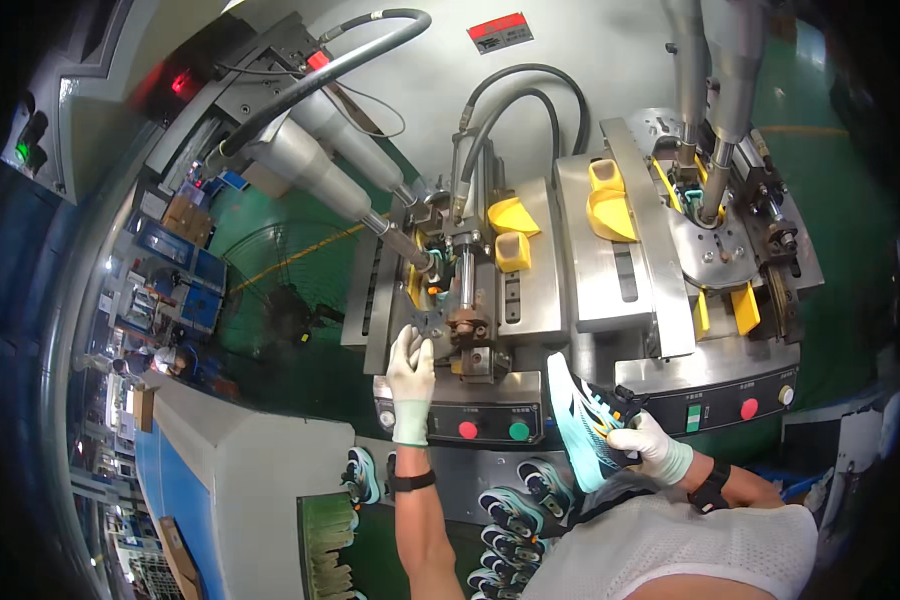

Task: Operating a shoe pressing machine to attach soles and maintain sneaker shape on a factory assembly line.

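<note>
My right hand [652,449], in a white glove, grips a light blue and white sneaker [578,425] by its dark ankle opening. The shoe is tilted, its toe pointing away from me and its pale sole facing left. My left hand [411,376], also gloved, reaches forward to the near end of the left press station [440,322]. Its fingers are stretched out, and I see nothing in them. Beneath the press rods of that station, bits of teal and orange show, mostly hidden by metal parts. The right press station [712,255] has a teal piece under its rods too.
Yellow pads [513,217] sit on the steel blocks. A control panel [490,415] with red and green buttons runs along the machine's near edge. Several sneakers [511,512] stand below it, and one sneaker [362,476] lies farther left. A black fan [285,310] stands behind on the left.
</note>
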### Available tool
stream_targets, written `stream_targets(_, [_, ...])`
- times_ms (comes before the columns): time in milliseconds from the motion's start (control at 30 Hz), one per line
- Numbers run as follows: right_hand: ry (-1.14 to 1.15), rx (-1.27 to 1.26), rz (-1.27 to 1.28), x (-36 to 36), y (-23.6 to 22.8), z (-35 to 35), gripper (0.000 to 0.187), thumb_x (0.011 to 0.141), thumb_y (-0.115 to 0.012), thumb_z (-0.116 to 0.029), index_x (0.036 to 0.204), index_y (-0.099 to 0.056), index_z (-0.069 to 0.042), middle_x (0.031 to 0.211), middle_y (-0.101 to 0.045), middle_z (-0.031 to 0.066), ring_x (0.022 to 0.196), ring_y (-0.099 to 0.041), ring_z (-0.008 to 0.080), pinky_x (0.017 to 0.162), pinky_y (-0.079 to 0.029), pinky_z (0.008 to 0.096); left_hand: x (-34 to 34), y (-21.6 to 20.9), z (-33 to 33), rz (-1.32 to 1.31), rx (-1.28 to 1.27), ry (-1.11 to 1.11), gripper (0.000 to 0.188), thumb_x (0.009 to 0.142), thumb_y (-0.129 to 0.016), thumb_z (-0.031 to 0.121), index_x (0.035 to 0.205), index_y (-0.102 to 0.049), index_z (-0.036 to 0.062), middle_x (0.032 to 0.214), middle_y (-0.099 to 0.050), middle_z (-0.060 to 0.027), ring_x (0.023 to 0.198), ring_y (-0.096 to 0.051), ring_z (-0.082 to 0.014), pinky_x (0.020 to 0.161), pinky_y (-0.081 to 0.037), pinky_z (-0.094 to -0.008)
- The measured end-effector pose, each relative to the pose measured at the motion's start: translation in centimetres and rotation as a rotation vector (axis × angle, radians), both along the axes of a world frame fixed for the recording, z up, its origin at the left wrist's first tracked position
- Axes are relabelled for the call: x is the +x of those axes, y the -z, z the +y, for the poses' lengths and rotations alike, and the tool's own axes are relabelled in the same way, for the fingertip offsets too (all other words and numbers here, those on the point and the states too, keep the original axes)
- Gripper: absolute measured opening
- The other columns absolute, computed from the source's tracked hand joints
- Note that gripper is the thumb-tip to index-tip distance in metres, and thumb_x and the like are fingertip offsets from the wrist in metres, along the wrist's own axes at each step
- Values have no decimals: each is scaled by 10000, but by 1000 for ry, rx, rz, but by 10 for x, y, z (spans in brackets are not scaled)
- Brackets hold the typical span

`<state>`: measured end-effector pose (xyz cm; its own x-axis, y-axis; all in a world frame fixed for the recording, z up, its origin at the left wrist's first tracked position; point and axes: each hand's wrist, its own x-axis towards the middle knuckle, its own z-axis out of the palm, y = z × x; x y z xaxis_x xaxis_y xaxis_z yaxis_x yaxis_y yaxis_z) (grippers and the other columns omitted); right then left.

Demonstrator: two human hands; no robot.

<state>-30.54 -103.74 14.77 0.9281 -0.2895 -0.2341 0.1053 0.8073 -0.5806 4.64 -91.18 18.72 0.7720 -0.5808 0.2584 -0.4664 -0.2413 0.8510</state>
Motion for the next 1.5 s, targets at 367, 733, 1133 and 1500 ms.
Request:
stream_targets(367, [95, -47, 106, -10, -17, -1, 599, 799, -684, -70, 1359, -483, 2, 1269, -599, 87, 1116, -584, 167, 966, -469, 330, 131, 93, -85, -212, 295, -70, 587, 855, -672, 306, 1259, -509, -88, 1198, -575, -288, 1113, -573, -417, 966, -460, -436])
stream_targets(733, [322, -219, 241, -33, -19, -1, 647, 781, -730, -73, 1366, -470, 16, 1279, -590, 68, 1138, -559, 160, 1012, -424, 354, 169, 132, -167, -116, 595, -200, 587, 743, -768, 320, 1161, -514, -4, 1121, -638, -260, 1043, -633, -384, 888, -503, -428])
stream_targets(1133, [56, -168, 207, 71, -53, -8, 510, 887, -665, -152, 1329, -484, 26, 1175, -612, 77, 1009, -604, 138, 887, -499, 309, 50, 26, 21, -116, -19, -153, 428, 837, -734, 188, 1118, -542, -72, 1009, -641, -149, 898, -616, -206, 812, -497, -339])
stream_targets(1500, [-39, -811, 444, 410, 27, -78, 191, 863, -680, -178, 1024, -679, -75, 900, -681, 44, 868, -664, 182, 712, -532, 360, -188, 153, 240, 577, 41, -489, 580, 853, -712, 225, 1282, -448, -64, 1167, -587, -168, 1030, -574, -262, 907, -459, -352])
